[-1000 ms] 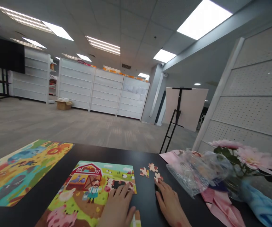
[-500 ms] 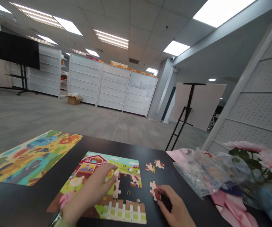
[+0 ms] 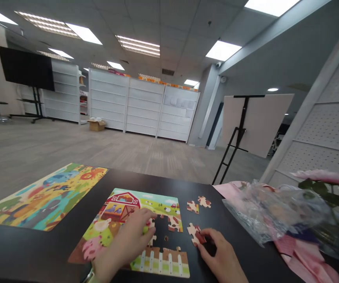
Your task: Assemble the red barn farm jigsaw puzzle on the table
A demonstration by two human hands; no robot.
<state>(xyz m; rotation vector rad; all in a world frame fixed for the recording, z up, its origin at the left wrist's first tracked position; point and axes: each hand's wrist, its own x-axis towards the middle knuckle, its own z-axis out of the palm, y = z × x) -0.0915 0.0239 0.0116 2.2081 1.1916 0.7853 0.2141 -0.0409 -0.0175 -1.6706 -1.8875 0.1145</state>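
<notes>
A farm jigsaw puzzle (image 3: 160, 271) with a barn, animals and a white fence lies on the dark table, with a gap right of its middle. My left hand (image 3: 131, 237) rests over the puzzle at the gap's left edge, thumb and fingers apart, hiding part of the pieces there. To the right of the puzzle, my right hand (image 3: 220, 255) grips a brown-and-cream puzzle piece (image 3: 193, 232) by its edge between thumb and fingertips, close to the tabletop. Two loose pieces, one cream and green (image 3: 193, 206) and one cream and brown (image 3: 204, 201), lie farther back.
A second, animal-themed puzzle (image 3: 54, 196) lies at the left. Clear plastic packaging (image 3: 263, 208), pink cloth (image 3: 301, 251) and pink flowers (image 3: 328, 181) occupy the table's right side. Beyond the table stand a board on an easel (image 3: 257, 122) and white shelves (image 3: 142, 106).
My left hand has shifted rightward across the puzzle, covering more of the pieces at the gap's left edge. My right hand stays with its piece. The whole view has shifted slightly.
</notes>
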